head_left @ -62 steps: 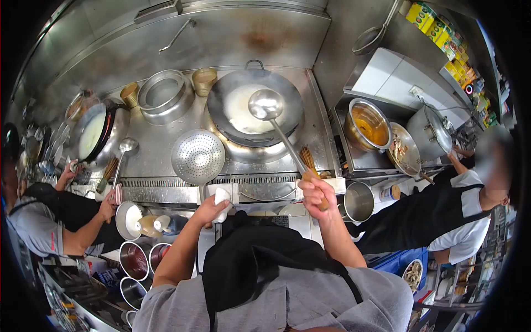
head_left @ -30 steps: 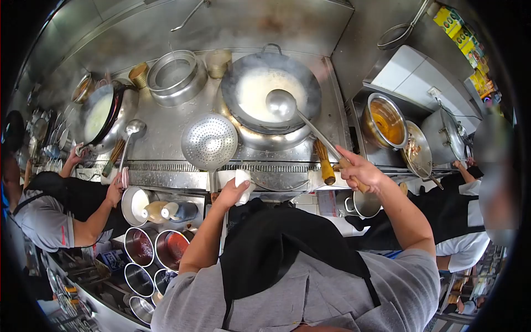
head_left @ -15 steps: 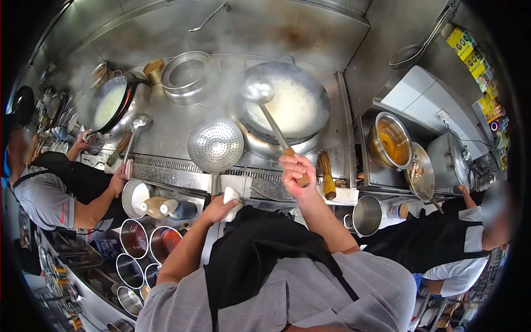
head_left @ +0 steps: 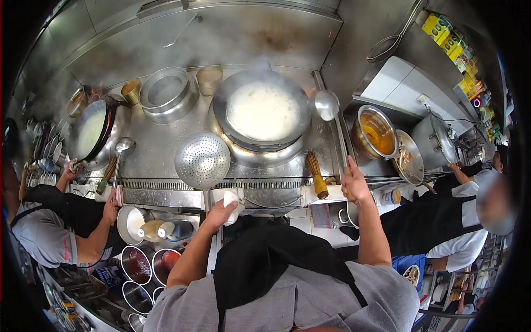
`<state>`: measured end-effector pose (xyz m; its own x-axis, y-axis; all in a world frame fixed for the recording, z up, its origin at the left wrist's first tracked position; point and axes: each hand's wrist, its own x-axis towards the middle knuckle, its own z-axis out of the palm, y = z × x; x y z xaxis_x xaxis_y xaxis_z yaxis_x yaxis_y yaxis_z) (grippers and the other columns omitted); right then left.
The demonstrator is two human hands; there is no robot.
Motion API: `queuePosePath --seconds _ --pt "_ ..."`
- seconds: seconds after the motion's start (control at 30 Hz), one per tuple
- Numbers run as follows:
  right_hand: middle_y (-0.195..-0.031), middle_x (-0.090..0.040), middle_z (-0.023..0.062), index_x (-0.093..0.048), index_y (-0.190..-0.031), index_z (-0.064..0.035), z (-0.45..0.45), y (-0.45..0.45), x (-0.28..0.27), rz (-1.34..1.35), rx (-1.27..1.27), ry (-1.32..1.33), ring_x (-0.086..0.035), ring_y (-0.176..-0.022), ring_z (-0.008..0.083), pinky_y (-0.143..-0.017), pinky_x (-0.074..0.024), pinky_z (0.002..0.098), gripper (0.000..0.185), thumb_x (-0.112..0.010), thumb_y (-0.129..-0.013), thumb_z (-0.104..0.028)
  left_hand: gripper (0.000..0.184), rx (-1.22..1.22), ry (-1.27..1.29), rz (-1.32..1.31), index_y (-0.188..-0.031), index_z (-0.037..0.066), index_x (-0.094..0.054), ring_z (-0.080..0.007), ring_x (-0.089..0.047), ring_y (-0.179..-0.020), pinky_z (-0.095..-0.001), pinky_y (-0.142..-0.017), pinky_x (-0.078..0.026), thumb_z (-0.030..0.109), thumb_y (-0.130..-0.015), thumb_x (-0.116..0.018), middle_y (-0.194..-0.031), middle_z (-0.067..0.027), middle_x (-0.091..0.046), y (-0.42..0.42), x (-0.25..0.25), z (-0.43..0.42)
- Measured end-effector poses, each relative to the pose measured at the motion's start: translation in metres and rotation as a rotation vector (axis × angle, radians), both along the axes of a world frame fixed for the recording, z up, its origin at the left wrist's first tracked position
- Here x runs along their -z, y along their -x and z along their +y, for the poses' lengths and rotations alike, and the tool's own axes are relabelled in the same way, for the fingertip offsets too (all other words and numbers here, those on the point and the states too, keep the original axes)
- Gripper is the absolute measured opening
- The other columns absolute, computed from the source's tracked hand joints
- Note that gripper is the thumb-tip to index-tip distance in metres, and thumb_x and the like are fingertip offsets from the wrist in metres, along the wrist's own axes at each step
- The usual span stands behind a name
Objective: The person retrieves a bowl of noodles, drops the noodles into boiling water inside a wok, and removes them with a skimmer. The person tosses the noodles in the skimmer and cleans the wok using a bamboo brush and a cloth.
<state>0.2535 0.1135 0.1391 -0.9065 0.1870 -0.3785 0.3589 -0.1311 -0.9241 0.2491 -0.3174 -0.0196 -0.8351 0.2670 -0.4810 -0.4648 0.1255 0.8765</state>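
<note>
My right hand [head_left: 355, 183] is closed round the wooden handle of a long ladle [head_left: 326, 105], its round metal bowl up over the right edge of the stove, beside the wok. In my left hand [head_left: 220, 214] is a folded white cloth [head_left: 234, 207], at the stove's front edge. Just beyond that hand lies a perforated skimmer [head_left: 202, 160], its handle running down close to my fingers; whether they touch it I cannot tell. The large wok [head_left: 221, 113] in front of me holds pale, steaming liquid. A yellow-handled brush [head_left: 319, 182] rests right of the wok.
A co-worker [head_left: 44, 227] at left holds another wok [head_left: 105, 130] and a ladle [head_left: 125, 144]. Another person [head_left: 448, 221] stands at right. Metal bowl [head_left: 360, 130], strainer pan [head_left: 406, 174] and lidded pot [head_left: 433, 141] sit to the right. Sauce containers [head_left: 136, 264] stand lower left.
The ladle has moved from above the wok to its right, my right hand shifting right and lower with it. My left hand still holds the cloth. The view has turned slightly.
</note>
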Motion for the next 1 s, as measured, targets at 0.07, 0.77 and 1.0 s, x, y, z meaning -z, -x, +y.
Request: queuePosePath --seconds 0.07,0.77,1.0 --pt "-0.064 -0.046 0.002 -0.011 -0.152 -0.0182 0.005 -0.002 -0.006 -0.028 -0.123 -0.423 -0.044 -0.042 0.0117 -0.037 -0.0366 0.0276 0.084 -0.047 -0.079 0.005 0.038 -0.003 -0.021 0.011 -0.107 -0.001 -0.06 -0.0133 -0.057 -0.075 -0.0298 -0.068 -0.046 0.034 -0.092 -0.057 -0.088 -0.0049 -0.064 0.004 -0.005 0.007" --pt "-0.074 -0.05 0.0073 -0.004 -0.151 -0.0328 -0.114 0.066 0.059 -0.058 -0.369 -0.15 -0.044 -0.046 0.0141 -0.042 -0.0394 0.0302 0.091 -0.053 -0.083 0.003 0.044 -0.253 -0.138 -0.022 -0.112 -0.004 -0.058 -0.0154 -0.06 -0.078 -0.0311 -0.069 -0.048 0.036 -0.095 -0.053 -0.094 -0.0081 -0.064 0.0 0.016 0.041" --pt "-0.063 -0.048 0.0055 -0.004 -0.151 -0.0299 -0.055 0.133 0.051 -0.211 -0.358 0.5 -0.042 -0.043 0.0139 -0.039 -0.0354 0.0272 0.09 -0.054 -0.083 0.002 0.042 -0.409 0.073 -0.098 -0.106 -0.001 -0.061 -0.0125 -0.055 -0.073 -0.0297 -0.066 -0.045 0.039 -0.095 -0.051 -0.088 -0.0043 -0.063 -0.036 0.002 0.033"
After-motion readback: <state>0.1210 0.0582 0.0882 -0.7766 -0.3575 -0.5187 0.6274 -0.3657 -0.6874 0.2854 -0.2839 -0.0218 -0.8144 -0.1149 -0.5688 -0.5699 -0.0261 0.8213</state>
